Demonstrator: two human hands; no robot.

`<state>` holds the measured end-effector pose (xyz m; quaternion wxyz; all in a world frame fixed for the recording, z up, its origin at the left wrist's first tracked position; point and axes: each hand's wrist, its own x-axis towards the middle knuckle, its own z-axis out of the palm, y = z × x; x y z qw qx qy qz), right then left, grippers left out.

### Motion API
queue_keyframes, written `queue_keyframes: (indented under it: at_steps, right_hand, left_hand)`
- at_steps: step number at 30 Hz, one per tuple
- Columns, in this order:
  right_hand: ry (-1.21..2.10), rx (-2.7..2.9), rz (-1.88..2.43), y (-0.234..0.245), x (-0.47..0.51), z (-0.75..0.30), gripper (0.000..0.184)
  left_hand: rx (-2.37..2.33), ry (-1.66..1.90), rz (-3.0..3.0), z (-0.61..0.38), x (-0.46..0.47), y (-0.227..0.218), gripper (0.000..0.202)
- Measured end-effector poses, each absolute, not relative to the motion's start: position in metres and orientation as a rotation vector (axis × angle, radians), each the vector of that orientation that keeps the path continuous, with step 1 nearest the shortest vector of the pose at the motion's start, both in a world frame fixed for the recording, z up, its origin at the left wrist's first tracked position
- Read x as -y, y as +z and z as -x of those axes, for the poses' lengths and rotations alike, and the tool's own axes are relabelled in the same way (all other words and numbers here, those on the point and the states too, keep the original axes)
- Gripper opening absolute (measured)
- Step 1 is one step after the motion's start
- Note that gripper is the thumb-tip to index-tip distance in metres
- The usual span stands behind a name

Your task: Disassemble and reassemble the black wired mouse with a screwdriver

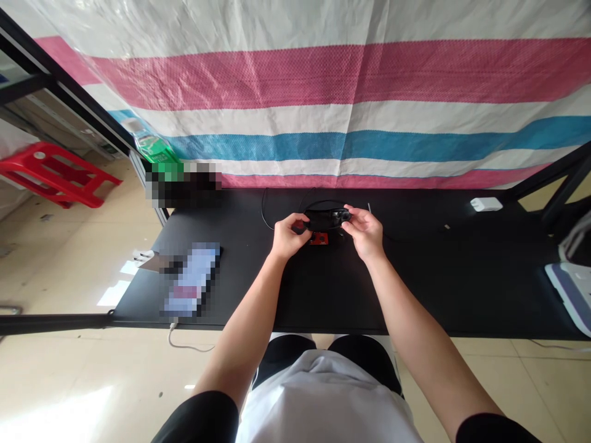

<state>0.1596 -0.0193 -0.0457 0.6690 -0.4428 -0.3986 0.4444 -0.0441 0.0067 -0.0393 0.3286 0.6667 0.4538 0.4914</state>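
In the head view, I hold a small black plastic shell (325, 219) above the table, a hand at each end. It is rounded and long, like part of a computer mouse casing, though its exact kind is hard to tell. My left hand (290, 235) pinches its left end between thumb and fingers. At the right end, the thumb and fingers of my right hand (365, 232) are closed on it. Just below the shell lies a small red circuit board (319, 239) with dark parts on it. A thin black cable (264, 212) curves behind my hands.
On the black table (332, 289) lie a blurred phone (192, 280) at left and a white charger (486, 204) at far right. A green-labelled bottle (159, 151) stands at the back left. Striped sheeting (323, 74) hangs behind. A red stool (60, 172) is on the floor.
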Motion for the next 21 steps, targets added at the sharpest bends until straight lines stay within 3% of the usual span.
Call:
queue_keyframes:
  at_steps: [8, 16, 21]
  right_hand:
    - [0.967, 0.906, 0.994, -0.048, 0.019, -0.160, 0.046]
    - [0.686, 1.178, 1.301, -0.047, 0.025, -0.158, 0.029]
    - [0.533, 1.496, 1.354, -0.043, 0.030, -0.155, 0.027]
  left_hand:
    - [-1.283, 1.327, -1.978, 0.043, -0.001, -0.030, 0.029]
    - [-2.073, 1.253, -1.710, 0.051, -0.010, -0.024, 0.022]
    - [-2.230, 1.113, -1.533, 0.060, -0.013, -0.018, 0.023]
